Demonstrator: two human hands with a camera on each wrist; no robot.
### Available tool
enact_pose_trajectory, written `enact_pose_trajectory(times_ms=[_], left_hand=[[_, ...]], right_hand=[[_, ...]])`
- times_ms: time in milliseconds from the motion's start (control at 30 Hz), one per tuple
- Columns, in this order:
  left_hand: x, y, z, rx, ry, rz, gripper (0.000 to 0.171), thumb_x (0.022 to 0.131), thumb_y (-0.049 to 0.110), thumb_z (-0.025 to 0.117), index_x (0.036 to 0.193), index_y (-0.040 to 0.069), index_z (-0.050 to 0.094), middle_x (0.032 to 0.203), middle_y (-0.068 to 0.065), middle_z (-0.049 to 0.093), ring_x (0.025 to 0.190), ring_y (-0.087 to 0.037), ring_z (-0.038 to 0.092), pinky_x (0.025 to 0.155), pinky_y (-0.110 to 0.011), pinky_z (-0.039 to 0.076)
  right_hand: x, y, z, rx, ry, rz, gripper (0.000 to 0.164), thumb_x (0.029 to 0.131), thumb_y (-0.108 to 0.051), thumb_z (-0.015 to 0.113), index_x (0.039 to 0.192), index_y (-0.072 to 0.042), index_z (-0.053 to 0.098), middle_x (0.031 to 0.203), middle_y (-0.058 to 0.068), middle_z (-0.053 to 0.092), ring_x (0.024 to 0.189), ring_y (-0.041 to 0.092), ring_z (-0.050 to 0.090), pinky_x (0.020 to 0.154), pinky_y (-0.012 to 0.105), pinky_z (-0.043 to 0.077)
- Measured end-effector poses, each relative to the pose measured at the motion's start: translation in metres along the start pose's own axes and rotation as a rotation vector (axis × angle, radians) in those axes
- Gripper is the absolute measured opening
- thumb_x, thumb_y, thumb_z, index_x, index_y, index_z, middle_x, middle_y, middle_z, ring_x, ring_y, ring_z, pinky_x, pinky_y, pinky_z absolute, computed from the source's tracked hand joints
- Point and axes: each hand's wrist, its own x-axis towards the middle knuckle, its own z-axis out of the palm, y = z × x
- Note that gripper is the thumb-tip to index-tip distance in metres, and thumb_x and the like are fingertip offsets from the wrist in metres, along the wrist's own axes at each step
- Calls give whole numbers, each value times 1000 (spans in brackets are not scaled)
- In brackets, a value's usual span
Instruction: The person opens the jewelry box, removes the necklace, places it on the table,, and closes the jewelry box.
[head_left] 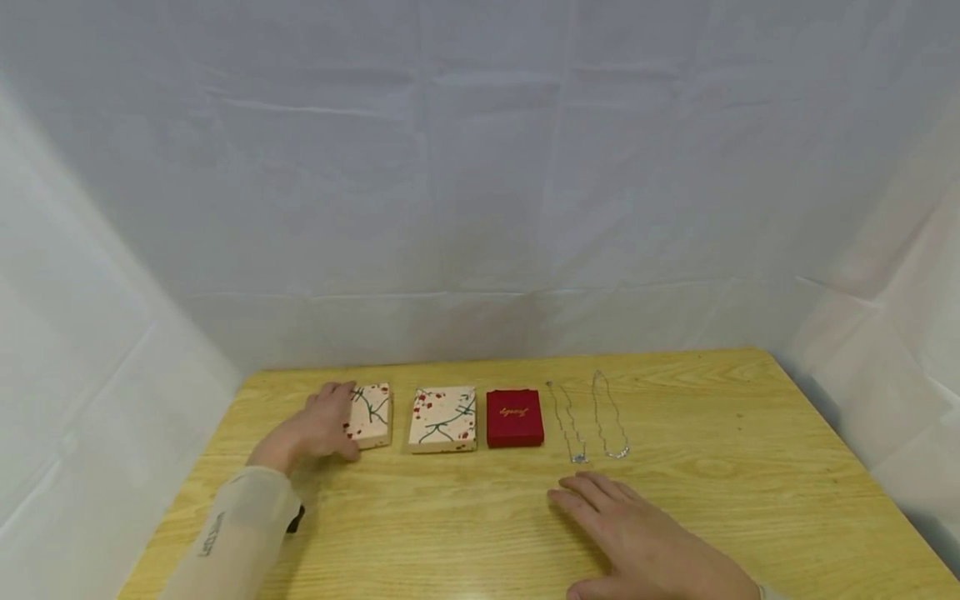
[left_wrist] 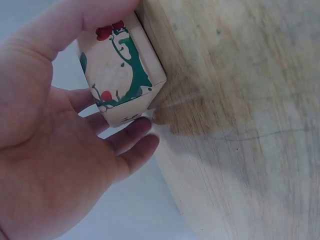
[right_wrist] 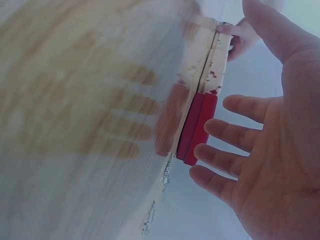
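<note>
— Our left hand [head_left: 318, 423] and right hand [head_left: 648, 537] are well apart; what does each hold?

— With the left, we grip a pale flower-printed box [head_left: 372, 414] at the far left of a row, our thumb toward its near side. With the right, we hold nothing; its fingers stretch forward over the desk [head_left: 465, 525].

— What lies beside that box?

— Moving rightward, we find a second patterned box [head_left: 443, 419], then a red box [head_left: 514, 418] with gold lettering, small gaps between them.

— And nearest our right fingertips?

— One silver necklace [head_left: 578, 458], laid out lengthwise just beyond them. Another necklace [head_left: 618, 452] lies to its right.
</note>
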Motion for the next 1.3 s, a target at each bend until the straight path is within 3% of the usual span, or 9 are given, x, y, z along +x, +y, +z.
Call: enact_pose_trajectory(times_ms=[300,533,833,1100,1300], left_hand=[[1,-3,1,-22,13,-11,117,72,8,88,161,-13,16,158,-44,17,137,-70,26,101,-73,43],[-3,-4,3,-26,48,-7,119,70,10,92,161,-13,18,155,-44,20,134,-69,31,103,-73,43],[-11,-4,2,-27,62,-10,118,73,10,94,161,-12,18,154,-44,19,133,-71,30,97,-72,47],[-21,7,-6,-10,89,13,119,69,9,92,160,-11,19,153,-44,19,130,-72,31,95,-72,49],[-31,24,-9,-17,126,41,118,67,7,94,159,-12,22,152,-43,24,130,-71,34,98,-73,48]], right_hand=[[1,2,2,11,-3,7,96,92,-80,59,163,-18,39,161,6,44,148,33,42,114,62,43],[2,3,3,21,3,31,97,91,-81,58,164,-20,38,165,6,41,152,33,37,116,62,39],[8,3,-1,-7,44,9,98,90,-79,63,163,-18,40,164,7,42,152,34,37,119,60,38],[14,1,-5,-14,37,14,101,89,-79,65,164,-16,38,164,5,41,151,32,38,120,58,36],[16,1,-9,-5,52,28,102,90,-76,66,166,-18,34,166,5,39,150,30,39,119,58,38]])
